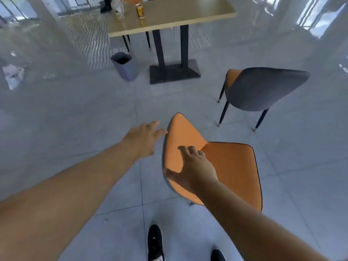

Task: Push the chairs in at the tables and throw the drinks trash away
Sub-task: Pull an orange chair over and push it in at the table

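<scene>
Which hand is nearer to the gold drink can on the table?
The left. The left hand reaches forward beside the near chair's backrest, below the can. The right hand rests on that backrest, closer to the person.

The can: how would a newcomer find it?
Find the wooden table at the far end. On its top, near the left, stands a small gold can. Beside it sits a clear plastic bottle; the can alone is opaque, gold and short.
</scene>
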